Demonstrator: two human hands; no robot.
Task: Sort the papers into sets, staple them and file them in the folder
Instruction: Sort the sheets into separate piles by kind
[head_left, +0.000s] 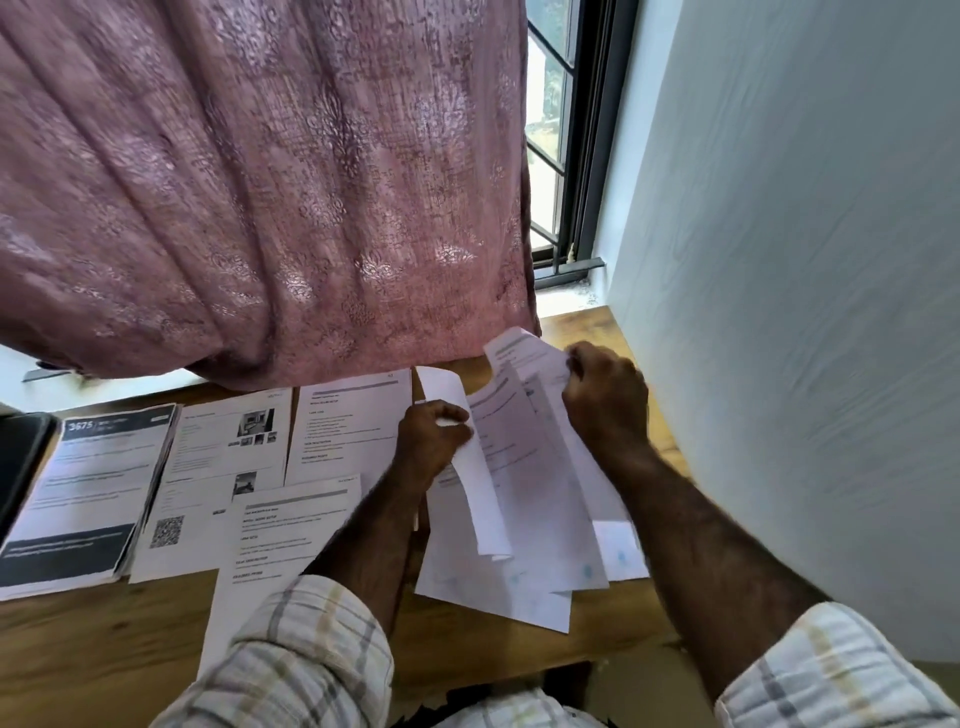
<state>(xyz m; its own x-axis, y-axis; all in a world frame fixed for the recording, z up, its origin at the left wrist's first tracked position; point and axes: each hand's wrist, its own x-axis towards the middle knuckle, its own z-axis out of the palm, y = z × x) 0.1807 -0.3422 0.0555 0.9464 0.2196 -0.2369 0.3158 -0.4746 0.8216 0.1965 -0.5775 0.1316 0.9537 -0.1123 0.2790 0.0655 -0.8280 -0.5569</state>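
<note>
1. Left hand (434, 436) pinches a curled sheet (467, 467) of the loose papers (524, 519).
2. Right hand (605, 400) grips their far edges.
3. Sorted piles (88, 493) lie left on the table (104, 634); curtain (260, 182) hangs behind.

Two bare forearms in view, left hand (434, 434) and right hand (605, 400) at their ends. No rings, watch or bands visible on either. Left sleeve (306, 649) and right sleeve (836, 675) rolled up to just below the elbows, cuffs folded back thick. Same shirt cloth (498, 714) at bottom edge, between the sleeves. Fabric pale cream, woven check: broad grey bands crossed by thinner tan and yellowish lines. Slightly creased.
</note>
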